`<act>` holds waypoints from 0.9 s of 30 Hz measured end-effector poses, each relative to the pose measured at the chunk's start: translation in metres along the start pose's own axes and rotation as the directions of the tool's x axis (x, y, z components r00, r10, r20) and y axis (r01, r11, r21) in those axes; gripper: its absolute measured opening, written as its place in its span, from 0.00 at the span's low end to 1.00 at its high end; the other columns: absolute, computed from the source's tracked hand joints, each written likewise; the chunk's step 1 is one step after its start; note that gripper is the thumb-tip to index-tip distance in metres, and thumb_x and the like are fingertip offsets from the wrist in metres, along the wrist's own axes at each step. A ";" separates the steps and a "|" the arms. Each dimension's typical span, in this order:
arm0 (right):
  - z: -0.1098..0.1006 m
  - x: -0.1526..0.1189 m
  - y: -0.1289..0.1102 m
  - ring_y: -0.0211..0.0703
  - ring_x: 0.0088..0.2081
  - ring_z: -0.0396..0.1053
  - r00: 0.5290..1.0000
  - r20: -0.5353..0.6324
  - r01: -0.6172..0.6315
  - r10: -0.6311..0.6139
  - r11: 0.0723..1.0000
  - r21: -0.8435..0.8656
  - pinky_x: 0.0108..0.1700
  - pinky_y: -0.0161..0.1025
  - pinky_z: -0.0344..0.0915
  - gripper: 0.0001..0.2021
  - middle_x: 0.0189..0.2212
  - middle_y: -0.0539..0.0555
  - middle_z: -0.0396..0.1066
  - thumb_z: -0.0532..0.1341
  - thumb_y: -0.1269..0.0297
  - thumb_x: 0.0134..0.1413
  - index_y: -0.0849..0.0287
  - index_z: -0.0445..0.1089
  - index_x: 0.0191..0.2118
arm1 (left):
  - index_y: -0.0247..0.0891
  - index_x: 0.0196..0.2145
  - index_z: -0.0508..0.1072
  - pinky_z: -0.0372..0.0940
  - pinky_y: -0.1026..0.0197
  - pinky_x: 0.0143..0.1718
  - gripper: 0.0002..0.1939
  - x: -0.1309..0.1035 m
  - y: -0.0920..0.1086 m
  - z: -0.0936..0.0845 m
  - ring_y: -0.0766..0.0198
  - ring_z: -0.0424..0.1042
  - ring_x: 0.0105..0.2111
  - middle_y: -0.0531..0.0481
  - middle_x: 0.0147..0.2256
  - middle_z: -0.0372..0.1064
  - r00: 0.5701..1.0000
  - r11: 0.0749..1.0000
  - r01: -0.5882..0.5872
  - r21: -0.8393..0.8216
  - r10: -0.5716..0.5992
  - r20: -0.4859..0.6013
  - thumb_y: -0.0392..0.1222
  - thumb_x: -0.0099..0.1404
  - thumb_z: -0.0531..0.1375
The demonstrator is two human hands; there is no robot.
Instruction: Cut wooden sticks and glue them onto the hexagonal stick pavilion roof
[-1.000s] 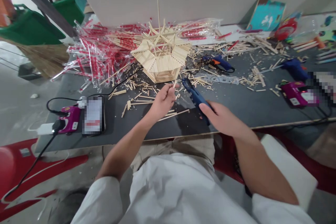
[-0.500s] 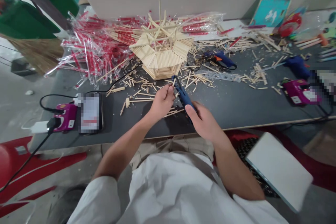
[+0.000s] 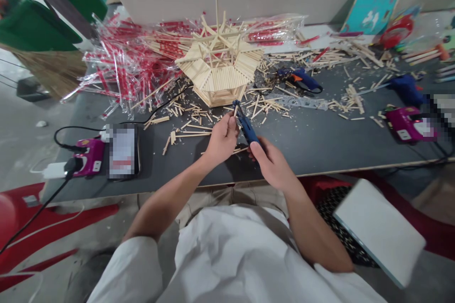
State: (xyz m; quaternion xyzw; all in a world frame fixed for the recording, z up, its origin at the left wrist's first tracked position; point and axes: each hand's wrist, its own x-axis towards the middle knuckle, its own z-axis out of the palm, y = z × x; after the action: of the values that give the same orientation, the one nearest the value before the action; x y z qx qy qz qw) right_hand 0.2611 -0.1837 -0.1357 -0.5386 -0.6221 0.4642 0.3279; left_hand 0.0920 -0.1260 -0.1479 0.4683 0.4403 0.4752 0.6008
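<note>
My left hand (image 3: 223, 138) is closed in a pinch on a short wooden stick (image 3: 235, 111), which points up at the jaws of a tool. That tool is a pair of pliers (image 3: 248, 126) with blue handles, and my right hand (image 3: 269, 161) wraps around their lower end. The jaws are at the stick's top; whether they bite into it is too small to tell. Just beyond both hands stands a many-sided model (image 3: 223, 80) built of pale wooden sticks, with a sloping roof and one tall upright stick.
Red-and-clear plastic wrappers (image 3: 131, 64) heap at the back left. Cut stick pieces (image 3: 266, 104) litter the table (image 3: 320, 142). Blue glue guns (image 3: 306, 80) lie to the right, beside a clear ruler (image 3: 302, 102). A phone (image 3: 122, 151) and a purple power adapter (image 3: 88, 156) sit left.
My hands stay together in front of the model, with the stick still at the pliers' jaws. My right hand has shifted slightly left. The view has moved a little.
</note>
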 end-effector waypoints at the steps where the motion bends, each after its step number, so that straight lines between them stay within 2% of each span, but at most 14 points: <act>1: 0.001 0.000 0.001 0.52 0.45 0.73 1.000 -0.006 0.004 -0.004 1.000 -0.002 0.46 0.46 0.68 0.24 0.44 0.58 0.77 0.52 0.42 0.69 0.55 0.69 0.54 | 0.41 0.45 0.68 0.48 0.64 0.20 0.18 -0.001 0.000 0.001 0.69 0.53 0.19 0.57 0.23 0.57 1.000 1.000 -0.014 0.003 0.014 -0.013 0.60 0.74 0.55; 5: 0.003 0.001 0.003 0.50 0.44 0.73 1.000 -0.018 0.007 -0.007 1.000 -0.009 0.45 0.45 0.67 0.23 0.42 0.57 0.76 0.52 0.42 0.69 0.56 0.69 0.53 | 0.41 0.47 0.69 0.50 0.64 0.21 0.18 -0.002 0.000 0.003 0.69 0.55 0.21 0.56 0.23 0.58 0.998 0.999 -0.050 0.019 0.051 -0.042 0.58 0.74 0.55; 12: 0.002 0.000 -0.002 0.47 0.39 0.72 0.999 -0.041 0.012 -0.014 0.998 -0.057 0.42 0.42 0.65 0.24 0.37 0.55 0.76 0.52 0.42 0.69 0.57 0.70 0.51 | 0.40 0.47 0.70 0.53 0.65 0.22 0.22 -0.001 -0.004 0.005 0.69 0.56 0.20 0.55 0.24 0.59 0.986 0.987 -0.154 0.055 0.157 -0.062 0.62 0.74 0.54; 16: 0.002 0.000 -0.004 0.44 0.32 0.68 0.999 -0.050 -0.003 -0.005 0.986 -0.167 0.36 0.40 0.59 0.23 0.30 0.52 0.72 0.50 0.41 0.70 0.57 0.70 0.42 | 0.39 0.46 0.71 0.53 0.65 0.22 0.24 0.000 -0.006 0.005 0.69 0.56 0.21 0.55 0.24 0.59 0.976 0.977 -0.196 0.089 0.203 -0.075 0.63 0.73 0.53; 20: 0.001 0.002 -0.005 0.44 0.31 0.67 0.998 -0.049 0.026 -0.040 0.966 -0.257 0.35 0.40 0.56 0.23 0.28 0.52 0.71 0.49 0.42 0.71 0.56 0.66 0.34 | 0.39 0.44 0.72 0.53 0.65 0.22 0.24 0.002 -0.004 0.002 0.69 0.56 0.21 0.55 0.23 0.58 0.974 0.970 -0.209 0.123 0.218 -0.067 0.63 0.73 0.54; 27: 0.001 0.004 -0.004 0.45 0.31 0.69 0.997 -0.041 0.051 -0.065 0.963 -0.264 0.35 0.39 0.57 0.23 0.28 0.53 0.72 0.48 0.43 0.71 0.55 0.65 0.33 | 0.38 0.41 0.70 0.52 0.65 0.22 0.23 0.004 -0.003 0.000 0.69 0.55 0.21 0.55 0.23 0.57 0.973 0.964 -0.215 0.156 0.225 -0.048 0.63 0.74 0.52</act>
State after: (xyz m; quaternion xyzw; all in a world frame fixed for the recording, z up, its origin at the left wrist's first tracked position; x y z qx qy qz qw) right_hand 0.2585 -0.1796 -0.1330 -0.5703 -0.6853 0.3542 0.2823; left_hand 0.0929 -0.1221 -0.1514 0.5422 0.4395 0.5197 0.4928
